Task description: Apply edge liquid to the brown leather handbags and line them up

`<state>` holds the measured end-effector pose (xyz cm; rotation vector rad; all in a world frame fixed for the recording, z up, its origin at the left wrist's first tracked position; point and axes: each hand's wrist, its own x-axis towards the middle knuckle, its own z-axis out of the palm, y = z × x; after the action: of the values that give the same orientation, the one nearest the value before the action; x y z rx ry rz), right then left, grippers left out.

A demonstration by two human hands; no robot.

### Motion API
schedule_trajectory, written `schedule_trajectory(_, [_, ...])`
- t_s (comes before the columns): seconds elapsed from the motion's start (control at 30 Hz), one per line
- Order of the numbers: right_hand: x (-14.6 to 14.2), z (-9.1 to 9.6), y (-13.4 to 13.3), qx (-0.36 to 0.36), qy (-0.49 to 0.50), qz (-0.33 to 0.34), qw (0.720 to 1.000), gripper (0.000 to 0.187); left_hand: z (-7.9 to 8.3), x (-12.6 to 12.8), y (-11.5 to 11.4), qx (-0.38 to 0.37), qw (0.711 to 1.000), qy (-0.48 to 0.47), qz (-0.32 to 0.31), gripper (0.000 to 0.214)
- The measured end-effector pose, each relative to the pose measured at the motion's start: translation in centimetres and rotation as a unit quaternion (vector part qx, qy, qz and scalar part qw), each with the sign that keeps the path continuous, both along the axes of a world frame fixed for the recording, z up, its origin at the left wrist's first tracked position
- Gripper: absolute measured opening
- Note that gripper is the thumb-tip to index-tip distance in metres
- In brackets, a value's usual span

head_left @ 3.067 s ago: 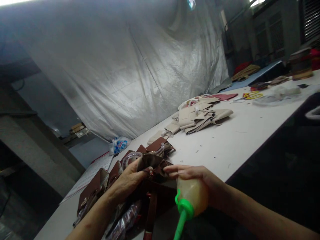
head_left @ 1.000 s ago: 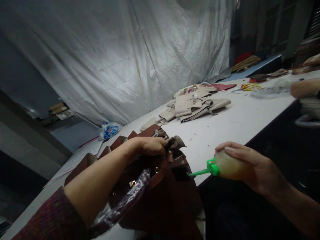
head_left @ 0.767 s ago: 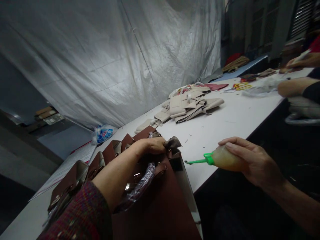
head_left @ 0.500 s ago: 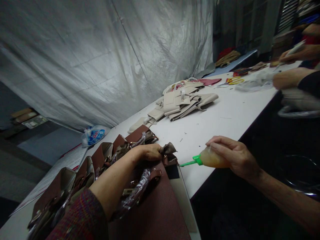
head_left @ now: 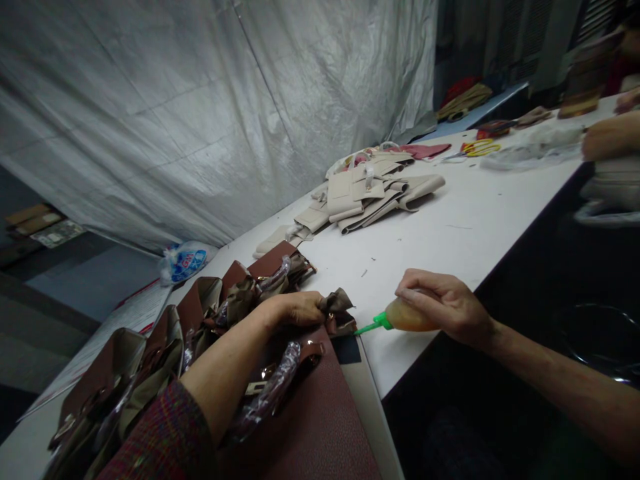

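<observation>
My left hand is closed on a folded flap of brown lining at the top of a dark red-brown leather bag lying on the white table. My right hand grips a soft yellowish glue bottle. Its green nozzle points left and touches the bag just under the flap. A plastic-wrapped handle lies across the bag below my left wrist.
Several more brown bags stand in a row to the left. A heap of beige leather pieces lies mid-table, yellow scissors beyond. Another person's arm rests at the far right. A grey tarp hangs behind.
My right hand has brought the bottle leftward until the nozzle tip meets the bag by the flap. My left hand keeps hold of the flap. The view has tilted down.
</observation>
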<state>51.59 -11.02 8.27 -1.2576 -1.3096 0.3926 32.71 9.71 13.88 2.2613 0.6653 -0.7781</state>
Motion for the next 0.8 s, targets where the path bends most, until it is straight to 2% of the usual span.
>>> schedule_trajectory(0.13, [0.29,-0.20,-0.31,-0.013,-0.022,0.052,0.998,0.027,-0.61,-0.12,0.27,-0.009,1.000,-0.003,-0.007,0.019])
schedule_trajectory(0.3, [0.37,-0.28,-0.48,-0.007,-0.017,0.031,0.999,0.026,-0.96,-0.42,0.49,-0.023,1.000,-0.010,-0.006,0.027])
schedule_trajectory(0.47, [0.50,-0.15,-0.81,-0.033,0.008,0.087,0.996,0.033,-0.63,-0.78,0.46,-0.023,1.000,-0.016,-0.002,0.022])
schedule_trajectory(0.67, [0.22,-0.12,-0.49,0.008,0.047,0.031,0.998,0.031,-0.82,-0.68,0.49,-0.024,1.000,-0.017,-0.007,0.023])
schedule_trajectory(0.8, [0.34,-0.71,-0.54,-0.018,0.027,0.058,0.998,0.030,-0.82,-0.61,0.41,-0.025,0.999,-0.019,-0.011,0.022])
